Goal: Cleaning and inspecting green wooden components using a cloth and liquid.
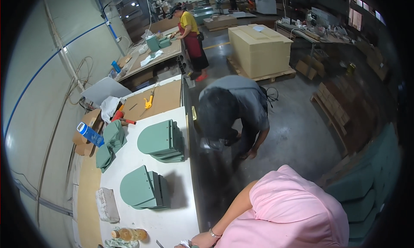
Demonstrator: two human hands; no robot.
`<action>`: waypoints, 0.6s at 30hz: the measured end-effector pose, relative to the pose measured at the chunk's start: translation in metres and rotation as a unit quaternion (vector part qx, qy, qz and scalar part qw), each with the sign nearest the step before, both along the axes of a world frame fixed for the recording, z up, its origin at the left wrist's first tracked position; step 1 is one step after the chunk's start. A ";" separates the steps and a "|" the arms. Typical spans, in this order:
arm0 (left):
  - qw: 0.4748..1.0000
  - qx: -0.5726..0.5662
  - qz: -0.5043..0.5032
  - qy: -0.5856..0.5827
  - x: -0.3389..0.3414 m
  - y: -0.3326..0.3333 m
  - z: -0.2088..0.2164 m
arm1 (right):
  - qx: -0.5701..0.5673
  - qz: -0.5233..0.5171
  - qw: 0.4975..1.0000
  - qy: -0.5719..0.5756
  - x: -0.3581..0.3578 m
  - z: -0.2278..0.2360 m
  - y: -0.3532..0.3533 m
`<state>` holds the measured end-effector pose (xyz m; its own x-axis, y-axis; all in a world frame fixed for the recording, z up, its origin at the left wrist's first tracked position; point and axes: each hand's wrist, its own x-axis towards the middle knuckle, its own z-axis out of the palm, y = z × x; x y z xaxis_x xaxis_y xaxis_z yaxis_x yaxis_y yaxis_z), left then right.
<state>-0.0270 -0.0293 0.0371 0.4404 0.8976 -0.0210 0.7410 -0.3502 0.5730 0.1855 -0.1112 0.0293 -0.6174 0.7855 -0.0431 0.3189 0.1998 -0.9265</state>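
Note:
My right arm, in a pink sleeve, bends at the elbow and brings my right hand (202,240) to the lower edge, over the table's near end. The hand is closed against a crumpled whitish cloth-like piece (185,243); the lower edge cuts off most of it. My left hand is not in view. Farther up the white tabletop (172,218) stand two stacks of green round-ended boards, a nearer stack (137,188) and a farther stack (156,138). A plastic bottle of yellowish liquid (129,234) lies near a white wrapped block (107,205).
Loose green pieces (113,138), a blue bottle (89,134), a red-handled tool (123,117) and a yellow air gun (149,102) lie along the table. A person in grey (241,101) bends beside it. Another person (192,36) works farther off. A large carton (261,49) sits on a pallet.

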 end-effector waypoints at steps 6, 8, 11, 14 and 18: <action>0.988 -0.149 0.042 0.002 -0.066 0.039 -0.070 | -0.199 -0.125 0.972 -0.027 -0.005 0.049 -0.009; 0.984 -0.175 0.040 0.004 -0.066 0.040 -0.075 | -0.177 -0.143 0.974 -0.018 -0.009 0.047 -0.011; 0.984 0.053 0.165 -0.050 -0.044 0.014 -0.065 | -0.080 -0.139 0.987 -0.029 -0.028 -0.010 0.005; 0.945 -0.063 0.314 -0.072 -0.171 0.072 -0.211 | -0.016 -0.143 0.990 0.008 -0.033 -0.012 0.016; 0.925 -0.160 0.299 -0.174 -0.106 0.038 -0.136 | -0.123 -0.265 0.938 0.188 -0.025 -0.029 0.033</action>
